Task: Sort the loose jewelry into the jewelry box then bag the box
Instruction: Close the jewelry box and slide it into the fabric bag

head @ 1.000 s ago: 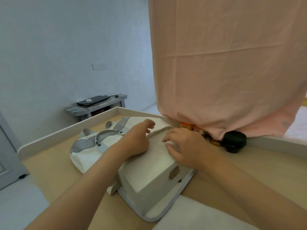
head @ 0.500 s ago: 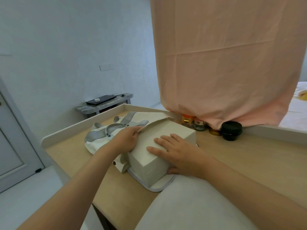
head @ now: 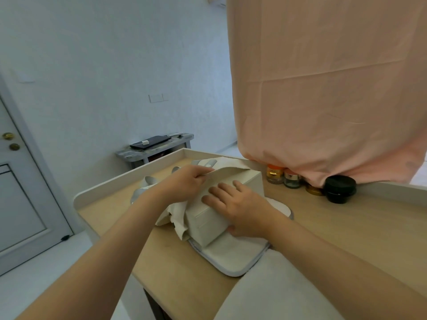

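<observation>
Jewelry box (head: 205, 225) lies toward the worktop's (head: 346, 229) far-left corner, on the canvas bag (head: 233, 257). Its far left side is hidden under fabric and its contents are not visible. Left hand (head: 184, 183) fingers pinch the bag's upper flap. Right hand (head: 240, 206) fingers lie flat on the box.

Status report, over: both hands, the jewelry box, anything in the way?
Left hand grips bag by its upper flap, lifted over jewelry box. Right hand flat on the box, partly inside the bag. Jars close behind, apart from it.
</observation>
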Available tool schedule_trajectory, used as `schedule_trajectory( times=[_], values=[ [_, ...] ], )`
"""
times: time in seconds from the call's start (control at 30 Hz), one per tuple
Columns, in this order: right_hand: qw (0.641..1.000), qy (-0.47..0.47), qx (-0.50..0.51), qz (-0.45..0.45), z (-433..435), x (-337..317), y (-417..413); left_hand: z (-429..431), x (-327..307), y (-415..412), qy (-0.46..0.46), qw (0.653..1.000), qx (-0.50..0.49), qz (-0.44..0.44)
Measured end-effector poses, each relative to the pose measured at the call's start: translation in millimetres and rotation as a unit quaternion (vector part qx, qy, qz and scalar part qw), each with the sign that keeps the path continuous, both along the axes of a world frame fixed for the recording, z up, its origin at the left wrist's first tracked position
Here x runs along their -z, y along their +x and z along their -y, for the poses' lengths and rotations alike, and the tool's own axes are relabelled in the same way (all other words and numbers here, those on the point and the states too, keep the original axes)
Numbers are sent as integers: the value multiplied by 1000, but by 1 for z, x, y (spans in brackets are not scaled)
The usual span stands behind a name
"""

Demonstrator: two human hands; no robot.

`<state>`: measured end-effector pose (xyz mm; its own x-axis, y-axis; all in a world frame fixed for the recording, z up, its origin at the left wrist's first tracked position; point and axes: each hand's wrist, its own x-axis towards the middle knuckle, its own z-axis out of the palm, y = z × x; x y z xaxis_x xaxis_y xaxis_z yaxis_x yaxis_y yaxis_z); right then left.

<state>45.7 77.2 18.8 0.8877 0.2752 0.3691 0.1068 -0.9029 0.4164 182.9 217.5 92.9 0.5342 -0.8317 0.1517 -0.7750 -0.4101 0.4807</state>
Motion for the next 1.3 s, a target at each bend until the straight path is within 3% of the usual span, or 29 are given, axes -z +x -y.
schedule_trajectory(
  times=[0.3,0.43,0.63,0.73,0.83,1.1,1.3],
  values=[
    [998,45,-36,-7,17,25,11,-15,25,3,43,999,-1,9],
    [998,22,-54,-30,13,25,17,-29,35,9,79,997,-16,-7],
    [998,64,-28,3,10,15,26,-35,31,13,15,996,-41,-84],
    [999,46,-20,9,3,8,42,-32,16,6,-32,989,-6,-142],
    [999,39,-24,13,0,10,60,-29,6,4,-22,987,28,-158],
    [994,76,-46,66,19,39,52,-14,27,20,-15,996,-39,-81],
    [995,87,13,55,55,35,50,38,10,16,49,990,-73,111]
  ],
)
